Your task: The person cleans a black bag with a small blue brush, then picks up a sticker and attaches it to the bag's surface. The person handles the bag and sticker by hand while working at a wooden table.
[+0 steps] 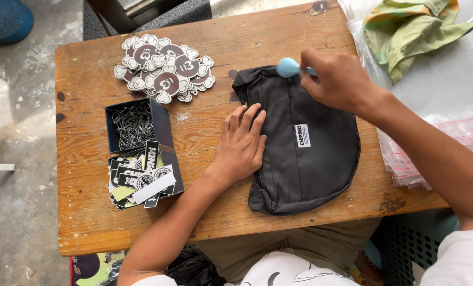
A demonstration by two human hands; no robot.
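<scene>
R grip (329, 79) pinching blue tool (289, 67) over dark pouch (305, 159) top; L grip (240, 144) spread flat on pouch's left edge.

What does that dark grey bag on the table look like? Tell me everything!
The dark grey bag looks like soft cloth, rounded along one side, with seams and a small white label sewn near its middle. It lies flat on the worn wooden table. The left hand presses flat on its edge, and the right hand holds a light blue tool over its top end.
</scene>
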